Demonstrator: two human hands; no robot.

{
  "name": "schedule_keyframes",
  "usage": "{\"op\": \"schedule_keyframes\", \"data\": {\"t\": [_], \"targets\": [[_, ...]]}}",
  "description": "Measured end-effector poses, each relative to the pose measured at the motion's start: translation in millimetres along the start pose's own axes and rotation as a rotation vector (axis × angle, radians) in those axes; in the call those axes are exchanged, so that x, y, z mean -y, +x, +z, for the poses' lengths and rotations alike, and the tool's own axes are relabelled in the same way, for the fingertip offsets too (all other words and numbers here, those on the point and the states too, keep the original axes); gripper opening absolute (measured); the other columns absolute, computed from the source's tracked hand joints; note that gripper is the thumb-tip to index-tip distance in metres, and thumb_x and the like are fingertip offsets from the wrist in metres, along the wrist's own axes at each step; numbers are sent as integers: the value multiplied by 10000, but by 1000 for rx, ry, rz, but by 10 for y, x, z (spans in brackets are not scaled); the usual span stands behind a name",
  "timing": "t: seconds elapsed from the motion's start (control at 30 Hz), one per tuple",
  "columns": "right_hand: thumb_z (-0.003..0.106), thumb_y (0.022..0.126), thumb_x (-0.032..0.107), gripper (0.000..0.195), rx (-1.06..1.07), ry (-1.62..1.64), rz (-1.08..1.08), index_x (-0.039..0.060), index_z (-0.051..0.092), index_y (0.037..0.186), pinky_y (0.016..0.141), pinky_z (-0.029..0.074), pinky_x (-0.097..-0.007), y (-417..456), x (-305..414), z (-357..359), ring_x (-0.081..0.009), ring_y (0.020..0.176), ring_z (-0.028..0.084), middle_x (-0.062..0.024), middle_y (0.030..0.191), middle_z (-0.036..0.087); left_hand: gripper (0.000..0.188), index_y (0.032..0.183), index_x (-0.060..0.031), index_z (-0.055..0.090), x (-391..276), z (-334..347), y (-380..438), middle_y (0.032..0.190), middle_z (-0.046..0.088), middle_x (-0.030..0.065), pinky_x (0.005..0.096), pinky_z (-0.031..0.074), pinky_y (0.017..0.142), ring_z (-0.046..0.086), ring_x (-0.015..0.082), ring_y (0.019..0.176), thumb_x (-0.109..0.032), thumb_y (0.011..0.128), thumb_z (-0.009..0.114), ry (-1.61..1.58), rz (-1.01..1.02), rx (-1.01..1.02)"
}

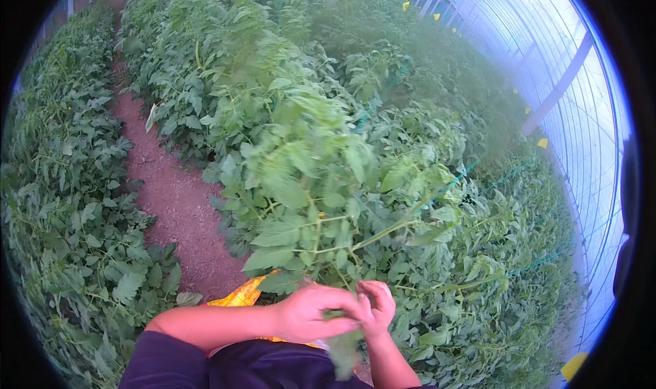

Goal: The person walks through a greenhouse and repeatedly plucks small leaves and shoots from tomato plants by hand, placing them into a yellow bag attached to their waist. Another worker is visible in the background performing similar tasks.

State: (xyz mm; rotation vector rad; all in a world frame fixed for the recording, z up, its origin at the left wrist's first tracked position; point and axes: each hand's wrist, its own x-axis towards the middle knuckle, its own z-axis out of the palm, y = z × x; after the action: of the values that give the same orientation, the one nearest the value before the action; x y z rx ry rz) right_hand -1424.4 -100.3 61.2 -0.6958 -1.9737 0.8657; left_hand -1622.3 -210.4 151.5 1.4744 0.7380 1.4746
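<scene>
Leafy tomato plants rise close in front of me, and one tomato stem [344, 277] runs down toward my hands. My left hand [312, 313] reaches across from the left, its thumb and fingers meeting against my right hand. My right hand [378, 307] is curled beside that stem with the fingers bent in; what lies inside it is hidden. Just below the joined fingertips hangs a blurred green leaf [342, 354]. Whether either hand grips the leaf or the stem is not clear. A tomato side branch [387, 231] slants up to the right above my hands.
A reddish soil path [166, 189] runs between the plant rows on the left. Green support twine [538, 263] crosses the foliage. A yellow printed bag or cloth [241, 292] shows by my waist. To the right curves the plastic greenhouse wall [597, 148], with a slanted post [561, 84].
</scene>
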Motion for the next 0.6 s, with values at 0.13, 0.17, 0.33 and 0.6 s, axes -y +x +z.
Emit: {"op": "schedule_keyframes", "data": {"t": [0.13,0.17,0.33,0.6], "targets": [[590,861,-54,130,134,53,58,-70,621,986,722,524,-287,-181,179,424,-184,786,635,-143,943,625,167,1071,-14,651,602,-562,-1187,939,668,17,271,513,773,614,90,847,-124,947,634,-189,-602,-287],[600,857,-39,130,155,56,15,-52,627,984,692,525,-291,-199,291,600,-180,734,636,-128,871,651,169,1060,-17,655,774,-705,-1447,916,670,18,266,512,740,616,90,823,-130,934,649,-98,-682,-322],[647,799,-43,157,466,64,1,-30,678,952,661,540,-308,-101,991,1534,-217,720,681,-130,831,707,416,1194,-53,629,883,-1322,-2168,1102,667,147,406,501,901,633,320,1043,-315,872,649,555,-972,88],[667,839,15,137,469,-51,81,-20,677,972,681,534,-304,50,1264,2225,-213,740,682,-114,827,703,525,1284,-56,581,368,-1799,-2356,1302,578,174,439,445,1026,544,339,1230,-361,861,643,524,-718,48]]}}
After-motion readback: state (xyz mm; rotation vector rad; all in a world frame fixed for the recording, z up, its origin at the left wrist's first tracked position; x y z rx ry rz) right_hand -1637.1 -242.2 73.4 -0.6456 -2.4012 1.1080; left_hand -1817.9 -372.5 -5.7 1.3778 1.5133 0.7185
